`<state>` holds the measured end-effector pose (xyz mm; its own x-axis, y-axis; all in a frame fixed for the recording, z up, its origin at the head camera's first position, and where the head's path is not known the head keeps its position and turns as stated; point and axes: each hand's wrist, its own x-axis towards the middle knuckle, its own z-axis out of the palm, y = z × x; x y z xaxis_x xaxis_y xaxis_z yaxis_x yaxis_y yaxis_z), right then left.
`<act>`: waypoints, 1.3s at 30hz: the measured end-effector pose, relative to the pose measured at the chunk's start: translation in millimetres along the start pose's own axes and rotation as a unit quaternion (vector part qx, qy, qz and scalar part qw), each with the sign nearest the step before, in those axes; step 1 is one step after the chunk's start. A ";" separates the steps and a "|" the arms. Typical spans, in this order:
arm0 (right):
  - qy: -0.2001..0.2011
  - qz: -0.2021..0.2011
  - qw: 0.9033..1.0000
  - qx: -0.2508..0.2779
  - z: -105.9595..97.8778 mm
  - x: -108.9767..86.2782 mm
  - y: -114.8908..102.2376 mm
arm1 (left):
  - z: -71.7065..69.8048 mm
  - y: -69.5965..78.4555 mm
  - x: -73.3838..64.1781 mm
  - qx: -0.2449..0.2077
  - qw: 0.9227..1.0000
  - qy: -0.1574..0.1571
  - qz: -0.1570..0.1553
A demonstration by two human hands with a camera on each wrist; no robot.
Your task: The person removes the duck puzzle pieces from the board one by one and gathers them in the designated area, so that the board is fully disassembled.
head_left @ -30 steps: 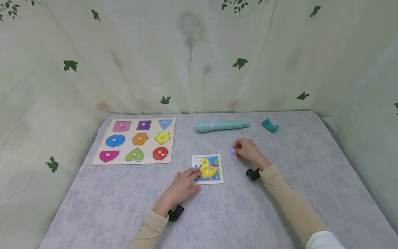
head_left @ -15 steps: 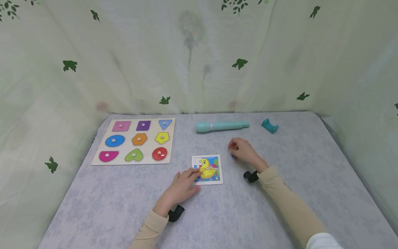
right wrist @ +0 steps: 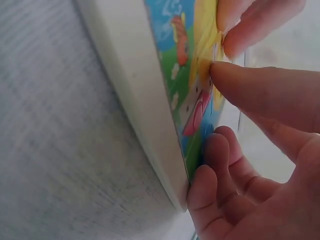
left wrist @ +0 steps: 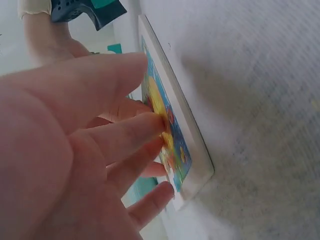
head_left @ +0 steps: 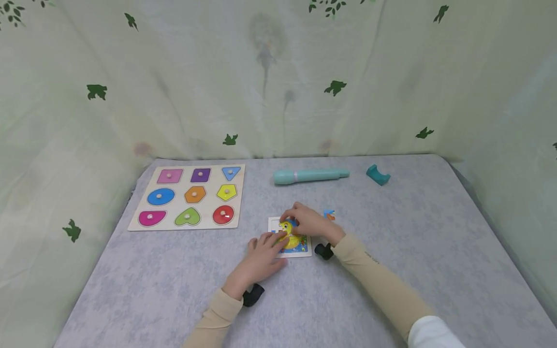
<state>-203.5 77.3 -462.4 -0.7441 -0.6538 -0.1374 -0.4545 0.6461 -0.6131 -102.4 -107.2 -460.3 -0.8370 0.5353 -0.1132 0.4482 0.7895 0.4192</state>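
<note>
A small square duck puzzle (head_left: 298, 250) in a white frame lies on the table before me. My left hand (head_left: 259, 261) rests on its left side with extended fingers, their tips touching the picture. From the right, my right hand (head_left: 308, 221) reaches over the upper part. In the right wrist view its thumb (right wrist: 265, 92) touches the yellow duck area and the other fingers bend near the frame's edge. Whether a piece is pinched there is hidden. Just right of the frame lies a loose blue-and-orange puzzle piece (head_left: 329, 215).
A wooden shape board (head_left: 208, 205) with knobbed coloured shapes lies to the left. Behind the puzzle are a teal microphone-shaped toy (head_left: 311, 176) and a curved teal block (head_left: 378, 175). A pale curtain (head_left: 278, 106) hangs beyond the table (head_left: 174, 290).
My right hand has moved left from beside the loose piece to over the duck puzzle, uncovering that piece. My left hand has shifted slightly right, still on the puzzle.
</note>
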 end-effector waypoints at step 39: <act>0.058 0.034 0.994 0.086 11.0 -4.6 -2.8 | -5.0 9.5 3.5 -0.019 0.999 -0.032 -0.030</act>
<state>-193.4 74.1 -468.6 -0.8262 -0.5545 -0.0995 -0.3180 0.6048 -0.7301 -102.7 -99.4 -452.2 -0.8394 0.5070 -0.1958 0.3856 0.8094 0.4429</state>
